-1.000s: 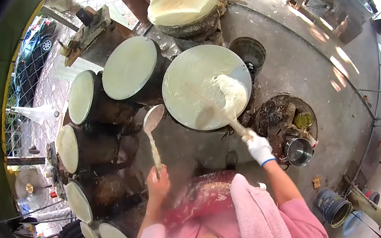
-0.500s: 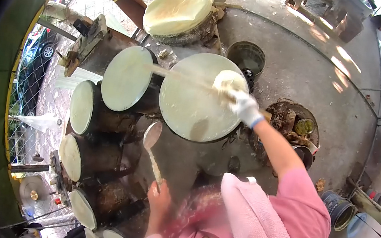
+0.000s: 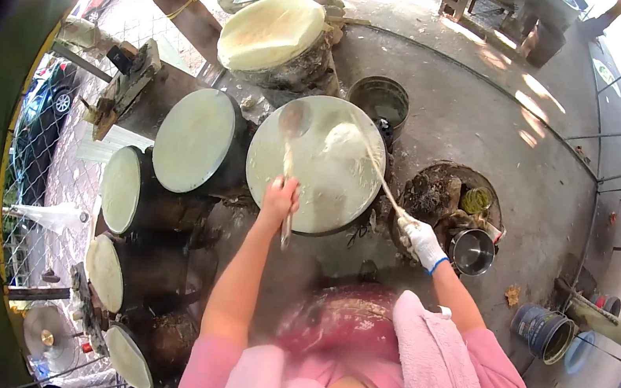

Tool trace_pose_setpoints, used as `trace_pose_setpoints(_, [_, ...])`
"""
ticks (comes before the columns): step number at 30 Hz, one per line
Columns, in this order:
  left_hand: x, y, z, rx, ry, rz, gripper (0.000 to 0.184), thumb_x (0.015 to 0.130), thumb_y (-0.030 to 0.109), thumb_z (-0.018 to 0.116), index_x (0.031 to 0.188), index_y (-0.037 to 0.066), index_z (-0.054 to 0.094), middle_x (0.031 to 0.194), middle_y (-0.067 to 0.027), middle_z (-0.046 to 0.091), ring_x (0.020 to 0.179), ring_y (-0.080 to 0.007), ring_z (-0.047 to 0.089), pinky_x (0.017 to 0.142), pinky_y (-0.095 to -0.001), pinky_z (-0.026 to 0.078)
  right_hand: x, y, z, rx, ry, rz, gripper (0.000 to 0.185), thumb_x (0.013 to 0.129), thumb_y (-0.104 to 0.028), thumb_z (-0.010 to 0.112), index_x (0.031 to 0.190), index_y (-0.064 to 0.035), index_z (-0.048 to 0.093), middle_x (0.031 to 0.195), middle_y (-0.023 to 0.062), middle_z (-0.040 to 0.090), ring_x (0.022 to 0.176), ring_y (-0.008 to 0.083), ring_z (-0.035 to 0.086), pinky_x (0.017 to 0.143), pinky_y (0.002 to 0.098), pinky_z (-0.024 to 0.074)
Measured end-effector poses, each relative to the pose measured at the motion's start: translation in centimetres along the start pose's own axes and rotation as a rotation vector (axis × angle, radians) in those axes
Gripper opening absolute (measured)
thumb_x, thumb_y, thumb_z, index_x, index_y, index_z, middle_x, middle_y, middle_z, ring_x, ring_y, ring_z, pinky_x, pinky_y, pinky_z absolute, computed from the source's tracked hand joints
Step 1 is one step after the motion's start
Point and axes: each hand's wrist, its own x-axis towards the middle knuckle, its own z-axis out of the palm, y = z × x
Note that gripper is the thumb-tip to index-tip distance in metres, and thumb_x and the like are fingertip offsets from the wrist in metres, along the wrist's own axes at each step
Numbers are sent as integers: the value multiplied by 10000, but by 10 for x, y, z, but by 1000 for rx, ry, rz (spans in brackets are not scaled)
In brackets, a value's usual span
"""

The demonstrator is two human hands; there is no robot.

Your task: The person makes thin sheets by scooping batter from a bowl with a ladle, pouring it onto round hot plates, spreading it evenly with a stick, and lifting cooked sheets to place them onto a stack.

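My bare left hand (image 3: 280,199) is wrapped round the pale, coated handle of a ladle (image 3: 294,120). The ladle's round bowl is over the left part of a large round pale disc (image 3: 310,194), seemingly a drum top coated in batter. My right hand (image 3: 423,243), in a white work glove, grips a long thin stick (image 3: 385,182) that slants up and left over the disc. Near the stick's far part, a whitish lump (image 3: 345,141) shows on the disc; whether they touch I cannot tell. Steam or haze blurs the surface.
More pale-topped drums (image 3: 193,139) curve down the left side, and another (image 3: 274,32) stands beyond. A dark bucket (image 3: 380,96) sits behind the disc. On the right are a cluttered round tub (image 3: 430,191), a metal pot (image 3: 472,252) and a paint bucket (image 3: 545,335).
My left hand has raised the ladle from beside the disc to over it. My right hand has drawn back toward my body, and its stick now slants differently. The camera view has shifted slightly.
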Motion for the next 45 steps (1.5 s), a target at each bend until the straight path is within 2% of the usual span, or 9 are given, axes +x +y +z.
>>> trace_pose_setpoints(12, [30, -13, 37, -217, -134, -345, 176, 957, 86, 542, 818, -18, 522, 654, -40, 482, 465, -115, 392, 393, -250, 317, -6, 105, 105, 197, 43, 62, 371, 972, -351, 607, 1304, -186, 616, 619, -16, 559, 431, 59, 427, 381, 220, 313])
trace_pose_setpoints(20, [-9, -64, 46, -1134, -229, -520, 273, 890, 42, 466, 652, 151, 388, 567, 31, 355, 454, -117, 351, 412, -275, 315, -19, 76, 109, 86, -76, 75, 384, 962, -463, 581, 1268, -234, 616, 543, -74, 459, 378, 46, 377, 336, 208, 293])
trace_pose_setpoints(24, [-26, -69, 31, -1418, -204, -410, 63, 931, 11, 508, 872, 16, 487, 716, -17, 463, 545, -125, 465, 456, -264, 424, -26, 55, 135, 80, -174, 91, 396, 978, -429, 568, 1288, -185, 602, 571, -59, 467, 380, 46, 372, 325, 206, 278])
trace_pose_setpoints(27, [-106, -52, -60, -982, -425, 79, 157, 999, 134, 486, 1028, -9, 544, 679, 44, 479, 423, -31, 434, 397, -198, 362, -33, 24, 101, 8, -111, -147, 415, 993, -372, 560, 1357, -172, 568, 574, -56, 465, 382, 45, 357, 327, 212, 275])
trace_pose_setpoints(28, [-121, -62, -70, -1555, -715, -148, 291, 1050, 229, 409, 1104, -32, 525, 634, 55, 436, 365, -23, 405, 354, -194, 300, -32, 18, 96, 103, 23, -181, 237, 969, -395, 597, 1044, -176, 645, 575, -53, 498, 372, 45, 379, 323, 207, 271])
trace_pose_setpoints(34, [-189, 1, -150, -1239, -562, -72, 339, 1070, 282, 362, 1111, -23, 503, 610, 81, 398, 350, 1, 384, 363, -207, 232, 9, 92, 103, -357, 35, -317, 390, 989, -302, 588, 1352, -160, 589, 641, -79, 480, 459, 38, 370, 433, 195, 328])
trace_pose_setpoints(36, [-221, 15, -188, -1072, -271, -108, 331, 1072, 291, 351, 1112, 4, 513, 607, 84, 396, 343, 0, 361, 383, -209, 245, -39, 72, 156, -401, -134, -292, 431, 972, -202, 596, 1376, -59, 546, 971, -1, 652, 727, 56, 575, 637, 199, 469])
trace_pose_setpoints(39, [-261, -6, -273, -1195, -358, -29, 283, 1037, 310, 460, 1042, 39, 544, 619, 87, 402, 374, -2, 314, 423, -204, 252, -59, 81, 242, -486, -314, -264, 438, 958, -207, 614, 1360, -46, 553, 990, 12, 661, 768, 75, 591, 680, 221, 478])
trace_pose_setpoints(45, [-374, -52, -434, -1078, 236, 37, 329, 1036, 322, 456, 1030, 12, 564, 611, 70, 437, 361, -43, 347, 409, -231, 280, -51, 117, 446, -555, -557, -372, 454, 928, -218, 651, 1328, -20, 568, 1028, 39, 679, 849, 113, 621, 766, 265, 494])
